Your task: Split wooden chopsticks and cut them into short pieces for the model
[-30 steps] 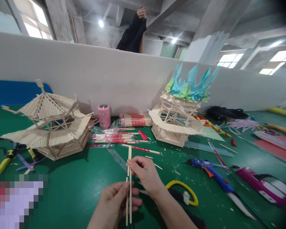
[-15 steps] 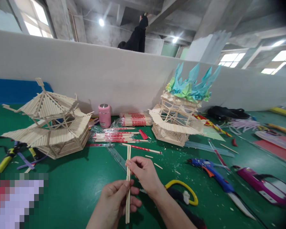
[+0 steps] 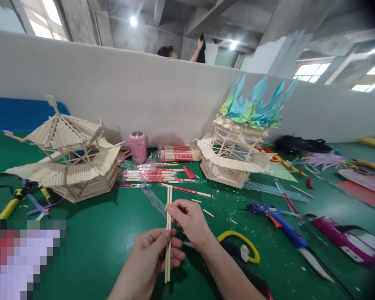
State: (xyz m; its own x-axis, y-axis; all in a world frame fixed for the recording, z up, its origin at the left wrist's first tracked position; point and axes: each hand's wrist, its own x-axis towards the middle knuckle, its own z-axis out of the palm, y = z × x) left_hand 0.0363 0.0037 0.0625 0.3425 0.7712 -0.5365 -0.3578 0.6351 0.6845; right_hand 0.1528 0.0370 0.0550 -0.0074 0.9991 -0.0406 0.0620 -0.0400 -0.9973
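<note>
A pair of pale wooden chopsticks [image 3: 168, 196] stands nearly upright over the green table [image 3: 96, 233], the two sticks pressed side by side. My left hand [image 3: 150, 260] pinches them low down between thumb and fingers. My right hand [image 3: 189, 221] grips them higher up, fingertips on the right side. Both hands are low in the middle of the view.
A chopstick pagoda model [image 3: 65, 162] stands at the left, another with blue-green paper cranes [image 3: 234, 154] at the right. Between them are a pink jar [image 3: 138, 147] and wrapped chopstick packs [image 3: 178, 153]. A clear ruler [image 3: 153, 200], yellow-handled cutter [image 3: 237, 248], blue glue gun [image 3: 281, 223] and a purple tool [image 3: 346, 239] lie nearby.
The two sticks, offset a second ago, are now aligned and pressed together. My hands rose slightly in view as the camera tilted. A person behind the wall lowered a raised arm.
</note>
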